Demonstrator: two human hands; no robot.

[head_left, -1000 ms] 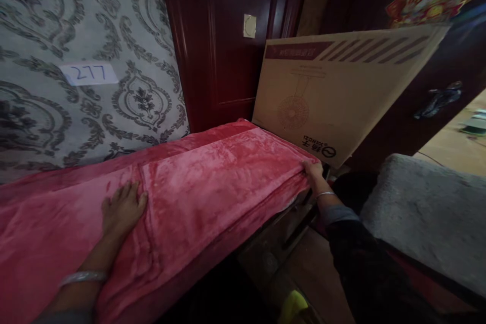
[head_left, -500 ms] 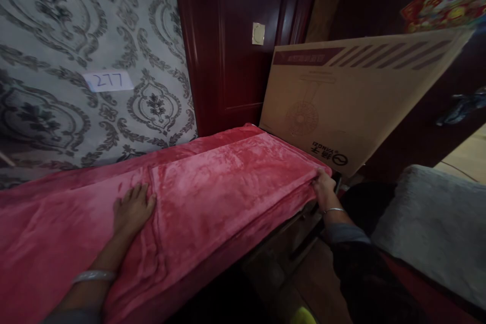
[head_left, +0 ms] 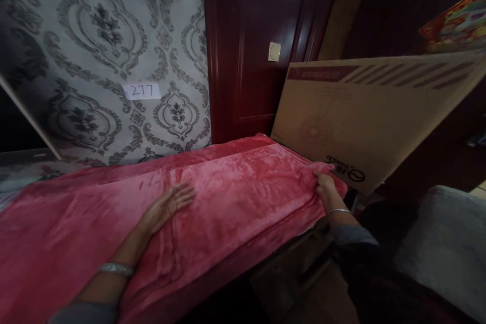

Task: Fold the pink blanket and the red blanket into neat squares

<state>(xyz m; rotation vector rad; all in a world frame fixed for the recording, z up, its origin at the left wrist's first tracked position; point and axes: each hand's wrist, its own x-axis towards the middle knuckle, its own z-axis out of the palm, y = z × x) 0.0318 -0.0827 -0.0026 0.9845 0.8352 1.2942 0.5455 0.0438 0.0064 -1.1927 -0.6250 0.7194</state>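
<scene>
1. Pinching a bunched edge, the right hand [head_left: 324, 186] grips the plush, red-pink blanket [head_left: 235, 187] near its right end.
2. Fingers outstretched, the left hand [head_left: 167, 206] is open at the layered, ridged fold.
3. The blanket lies below scroll-patterned wallpaper [head_left: 102, 25] bearing a rectangular 277 label [head_left: 143, 91].
4. Flat-faced, a cardboard box [head_left: 379, 116] slants beside the blanket.

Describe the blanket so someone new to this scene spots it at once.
Find the grey patterned wall; below it, cloth stretches from the lower left toward the cardboard box. That is the pink blanket, pinched near its right end by the right hand. Its soft, folded pink layers set it apart from the flat, printed brown box.
</scene>
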